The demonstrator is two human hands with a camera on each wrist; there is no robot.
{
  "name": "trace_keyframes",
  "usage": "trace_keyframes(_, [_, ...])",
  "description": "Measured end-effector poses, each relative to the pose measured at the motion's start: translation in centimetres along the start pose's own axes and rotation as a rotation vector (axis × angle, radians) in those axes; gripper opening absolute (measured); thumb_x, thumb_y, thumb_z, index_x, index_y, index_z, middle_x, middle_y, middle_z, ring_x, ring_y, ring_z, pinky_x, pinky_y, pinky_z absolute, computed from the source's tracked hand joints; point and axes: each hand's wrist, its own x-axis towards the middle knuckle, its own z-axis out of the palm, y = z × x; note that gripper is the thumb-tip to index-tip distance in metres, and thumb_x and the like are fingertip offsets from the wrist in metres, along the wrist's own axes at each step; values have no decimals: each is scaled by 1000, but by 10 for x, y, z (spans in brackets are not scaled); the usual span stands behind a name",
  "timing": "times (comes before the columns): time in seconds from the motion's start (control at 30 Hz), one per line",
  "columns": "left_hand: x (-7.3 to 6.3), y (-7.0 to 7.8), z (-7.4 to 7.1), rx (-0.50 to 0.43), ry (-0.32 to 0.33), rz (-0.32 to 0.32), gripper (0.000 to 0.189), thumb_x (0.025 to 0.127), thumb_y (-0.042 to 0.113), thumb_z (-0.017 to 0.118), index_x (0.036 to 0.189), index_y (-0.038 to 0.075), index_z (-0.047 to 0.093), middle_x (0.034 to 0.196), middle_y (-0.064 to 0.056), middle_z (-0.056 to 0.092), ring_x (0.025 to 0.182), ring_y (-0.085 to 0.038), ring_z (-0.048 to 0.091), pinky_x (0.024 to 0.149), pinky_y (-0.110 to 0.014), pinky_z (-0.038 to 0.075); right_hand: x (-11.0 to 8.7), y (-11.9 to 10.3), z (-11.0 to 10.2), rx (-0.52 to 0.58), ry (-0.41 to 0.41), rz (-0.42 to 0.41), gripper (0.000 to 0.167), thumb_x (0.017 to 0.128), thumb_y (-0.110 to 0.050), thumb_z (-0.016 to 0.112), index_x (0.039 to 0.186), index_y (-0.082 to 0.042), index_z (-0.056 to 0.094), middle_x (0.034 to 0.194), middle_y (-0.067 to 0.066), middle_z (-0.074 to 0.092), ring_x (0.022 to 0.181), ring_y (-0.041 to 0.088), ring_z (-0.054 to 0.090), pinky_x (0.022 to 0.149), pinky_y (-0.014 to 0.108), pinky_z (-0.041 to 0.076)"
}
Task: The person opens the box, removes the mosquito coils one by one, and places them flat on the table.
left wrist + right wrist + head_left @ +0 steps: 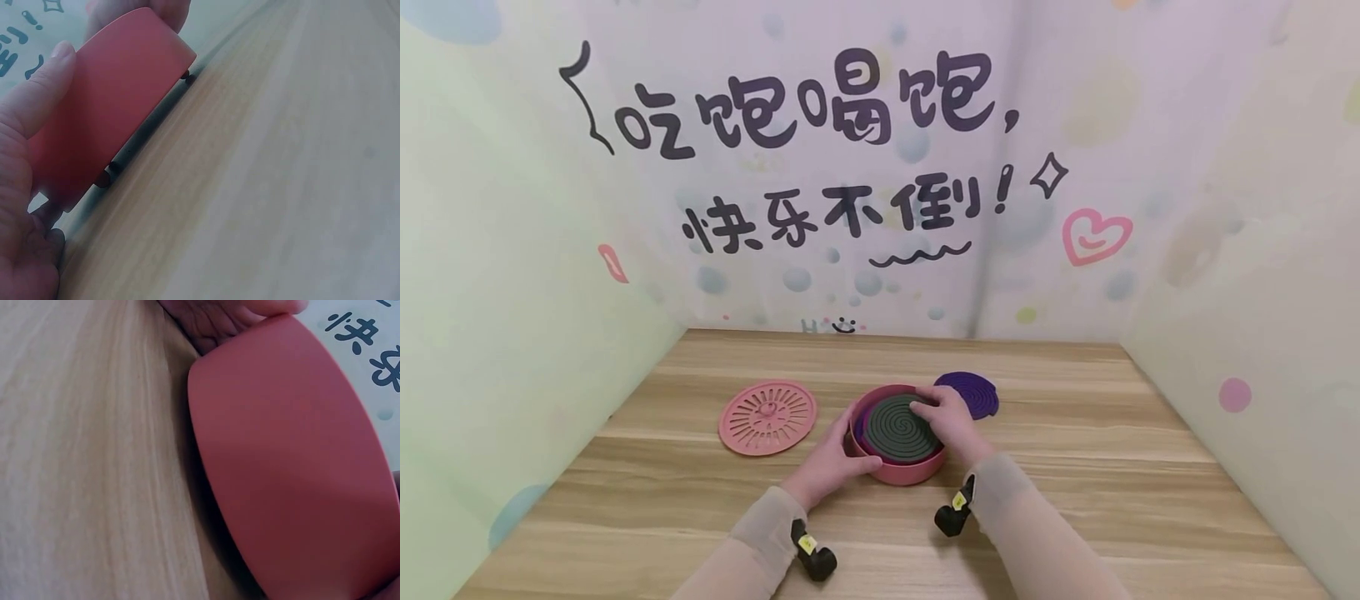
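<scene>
A round pink box (pixel 904 473) stands on the wooden table, holding stacked spiral mosquito coils. A dark green mosquito coil (pixel 901 429) lies on top, with purple and magenta edges showing beneath it. My left hand (pixel 831 467) grips the box from the left, its thumb against the outer wall, as the left wrist view also shows. My right hand (pixel 950 419) reaches over the box's right rim and pinches the upper right edge of the green coil, the thumb on its face. In the right wrist view the box wall (pixel 287 456) hides most of that hand.
A pink slotted lid (pixel 767 418) with a small central knob lies left of the box. Behind my right hand, a purple mosquito coil (pixel 973 395) lies on the wooden table (pixel 1097 467). Printed cloth walls enclose the table at the back and sides.
</scene>
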Motion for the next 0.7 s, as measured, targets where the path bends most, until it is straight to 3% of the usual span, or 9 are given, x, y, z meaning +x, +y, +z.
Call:
trace_keyframes(0.37, [1,0,1,-17,6,-2,106,76,33,82,155,12,14,155,-12,26,141,-29,25,114,-51,21,0,-1,0,-3,18,6,18,92,-16,65,108,-9,70,124,10,53,117,27,47,102,47,39])
trace_keyframes(0.63, [-16,35,-4,-39,-9,-10,102,78,27,81,154,7,15,154,-17,28,140,-33,27,113,-52,21,-5,-5,-1,28,-7,13,22,93,-17,64,113,-9,68,121,9,57,112,24,51,98,44,44])
trace_keyframes(0.7, [-12,27,-3,-41,-3,-4,103,77,28,81,154,9,16,154,-15,28,140,-32,27,113,-52,21,-6,-6,-2,45,-6,13,23,93,-17,64,114,-9,68,120,9,58,111,23,52,98,43,44])
